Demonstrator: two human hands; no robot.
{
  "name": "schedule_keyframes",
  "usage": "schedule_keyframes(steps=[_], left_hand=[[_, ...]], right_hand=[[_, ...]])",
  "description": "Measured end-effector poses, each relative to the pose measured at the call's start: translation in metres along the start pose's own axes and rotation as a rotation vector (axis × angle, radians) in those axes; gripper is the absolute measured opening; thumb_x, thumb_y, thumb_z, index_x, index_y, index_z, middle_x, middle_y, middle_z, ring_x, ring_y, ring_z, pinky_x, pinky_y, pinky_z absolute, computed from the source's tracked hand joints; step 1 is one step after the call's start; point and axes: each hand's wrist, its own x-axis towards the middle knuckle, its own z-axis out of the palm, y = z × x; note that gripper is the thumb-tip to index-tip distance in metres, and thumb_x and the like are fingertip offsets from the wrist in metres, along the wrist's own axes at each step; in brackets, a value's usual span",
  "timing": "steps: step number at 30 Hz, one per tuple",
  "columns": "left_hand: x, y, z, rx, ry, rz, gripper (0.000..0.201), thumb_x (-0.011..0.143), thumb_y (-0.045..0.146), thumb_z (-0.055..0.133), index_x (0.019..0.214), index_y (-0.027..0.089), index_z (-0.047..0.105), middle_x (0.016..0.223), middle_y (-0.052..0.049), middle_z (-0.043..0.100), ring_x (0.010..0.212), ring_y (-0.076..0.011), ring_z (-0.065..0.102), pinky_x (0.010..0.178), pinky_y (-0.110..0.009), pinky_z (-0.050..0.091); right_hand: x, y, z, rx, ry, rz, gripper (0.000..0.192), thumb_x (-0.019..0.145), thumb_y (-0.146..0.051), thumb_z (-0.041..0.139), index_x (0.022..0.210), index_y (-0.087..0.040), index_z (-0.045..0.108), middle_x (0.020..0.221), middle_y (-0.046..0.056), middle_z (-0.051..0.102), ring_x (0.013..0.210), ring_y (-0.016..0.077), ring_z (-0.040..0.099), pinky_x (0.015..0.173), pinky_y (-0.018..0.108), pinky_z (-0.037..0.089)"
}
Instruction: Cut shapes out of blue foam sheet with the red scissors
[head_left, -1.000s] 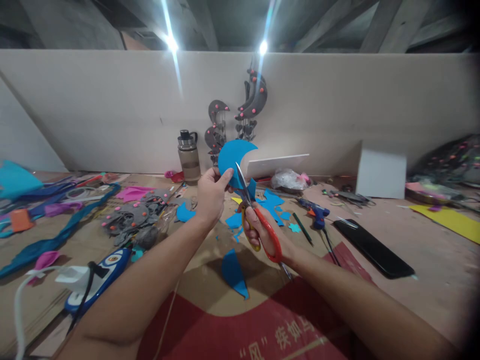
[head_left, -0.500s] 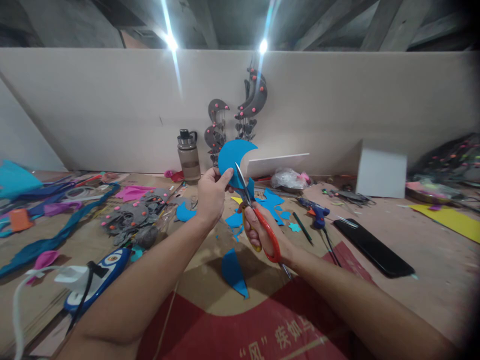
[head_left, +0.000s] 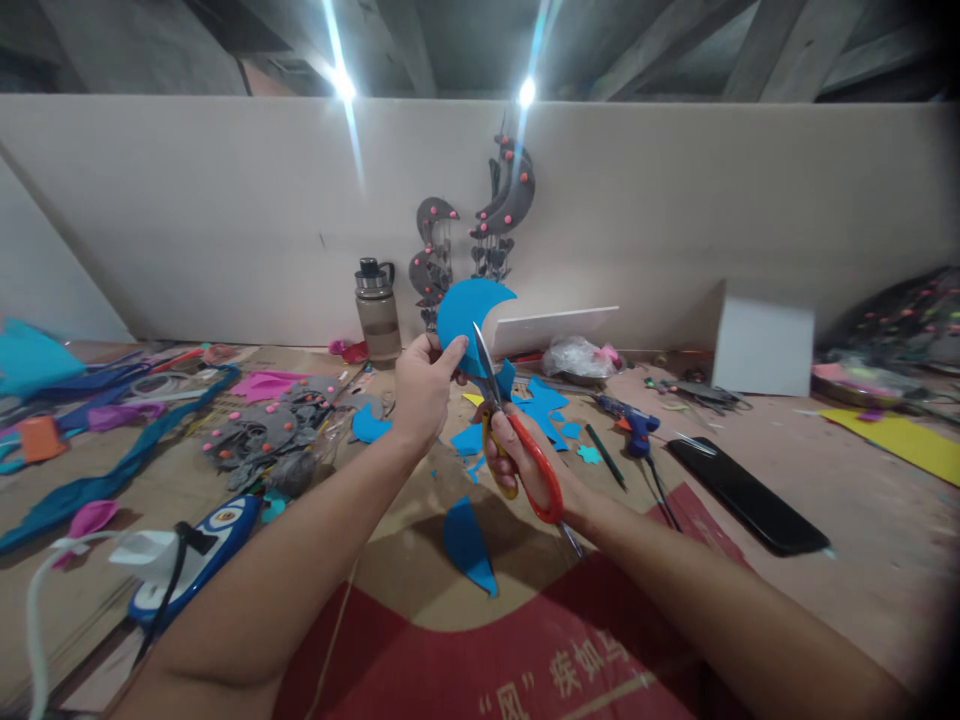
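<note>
A flat, matte blue crescent is held up at the centre of the frame, its lower left edge pinched between the thumb and fingers of the left hand. Steel scissors with red and yellow handles are gripped in the right hand, whose fingers are curled around the handles; one blade is seen across the crescent's lower inner part. Whether the sheet lies between the blades cannot be told. Below the hands, a pointed blue half-moon offcut is laid on printed brown-and-red cardboard. Right of centre, jagged blue scraps are scattered near a slim dark green pencil and a blue glue gun.
</note>
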Motion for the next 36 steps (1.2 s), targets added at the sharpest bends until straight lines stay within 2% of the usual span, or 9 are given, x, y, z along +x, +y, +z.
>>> schedule_keyframes(steps=[27,31,36], left_hand=[[-0.002,0.004,0.006,-0.079,-0.012,-0.058,0.032,0.075,0.036,0.083,0.071,0.018,0.057,0.061,0.002,0.061,0.05,-0.0086,0.051,0.049,-0.023,0.04],[0.003,0.009,0.002,-0.084,-0.024,-0.096,0.037,0.077,0.042,0.082,0.067,0.019,0.054,0.058,0.004,0.055,0.048,-0.0086,0.049,0.048,-0.023,0.039],[0.012,0.011,-0.006,-0.066,-0.011,-0.066,0.032,0.076,0.039,0.083,0.072,0.018,0.059,0.062,0.004,0.057,0.051,-0.0078,0.05,0.049,-0.02,0.041]], right_hand=[[-0.002,-0.001,0.004,-0.016,0.092,0.045,0.048,0.085,-0.067,0.066,0.087,-0.024,0.043,0.06,-0.01,0.036,0.042,0.0044,0.03,0.035,0.012,0.024],[-0.001,0.004,0.002,0.003,0.075,0.052,0.044,0.088,-0.063,0.065,0.086,-0.024,0.043,0.06,-0.01,0.037,0.042,0.0046,0.028,0.035,0.013,0.023],[0.0,0.006,0.002,0.009,0.055,0.031,0.045,0.085,-0.061,0.07,0.084,-0.024,0.045,0.062,-0.009,0.038,0.043,0.0052,0.029,0.035,0.014,0.024]])
